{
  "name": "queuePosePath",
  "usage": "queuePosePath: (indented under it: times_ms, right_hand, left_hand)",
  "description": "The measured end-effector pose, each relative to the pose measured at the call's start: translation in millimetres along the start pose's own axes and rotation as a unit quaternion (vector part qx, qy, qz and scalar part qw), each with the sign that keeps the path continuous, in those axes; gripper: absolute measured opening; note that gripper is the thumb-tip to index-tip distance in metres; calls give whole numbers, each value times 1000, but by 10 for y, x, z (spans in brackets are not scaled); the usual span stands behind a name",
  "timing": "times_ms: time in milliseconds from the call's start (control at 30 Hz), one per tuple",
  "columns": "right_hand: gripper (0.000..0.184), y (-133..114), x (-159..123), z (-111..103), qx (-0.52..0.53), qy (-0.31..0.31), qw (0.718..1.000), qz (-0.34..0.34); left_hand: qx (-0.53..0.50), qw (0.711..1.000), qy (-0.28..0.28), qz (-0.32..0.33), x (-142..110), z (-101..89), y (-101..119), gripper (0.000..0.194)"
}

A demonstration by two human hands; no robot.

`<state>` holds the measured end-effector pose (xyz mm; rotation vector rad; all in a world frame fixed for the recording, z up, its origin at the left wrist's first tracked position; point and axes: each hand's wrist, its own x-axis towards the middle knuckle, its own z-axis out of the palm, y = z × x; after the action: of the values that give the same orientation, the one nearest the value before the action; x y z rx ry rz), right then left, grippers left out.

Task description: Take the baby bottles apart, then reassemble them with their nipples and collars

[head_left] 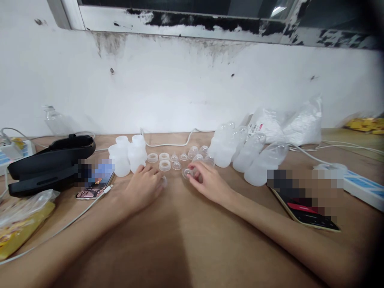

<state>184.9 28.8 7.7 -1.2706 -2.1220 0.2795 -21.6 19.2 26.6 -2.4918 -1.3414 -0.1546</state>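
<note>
"One clear dome [188,173]: where, relative to the right hand [208,181]?"

"Held at the left of its narrowed fingertips."

"And the left hand [144,181]?"

"Fingers curled; a partly hidden translucent piece [164,181] shows at their right edge. Whether gripped, I cannot tell."

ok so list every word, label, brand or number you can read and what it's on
None can be read for certain.
White label with a red patch on the plastic bag by the wall: too small and blurred.
Left phone screen: partly pixelated, nothing legible.
Right phone screen: partly pixelated, nothing legible.
Translucent bottles: no lettering visible.
</note>
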Motion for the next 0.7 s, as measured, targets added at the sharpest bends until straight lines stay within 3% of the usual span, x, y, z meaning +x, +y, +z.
queuePosePath:
  times_ms: [67,167,700]
  right_hand:
    - [19,50,37,9,-90,-14,996,-16]
    - [25,92,107,81,-137,-28,990,0]
    - [24,277,411,267,-161,1,987,23]
  left_hand:
    - [46,999,13,-2,16,16,-49,22]
    - [76,997,23,-10,39,93,-76,23]
    - [128,991,39,-12,145,312,-152,28]
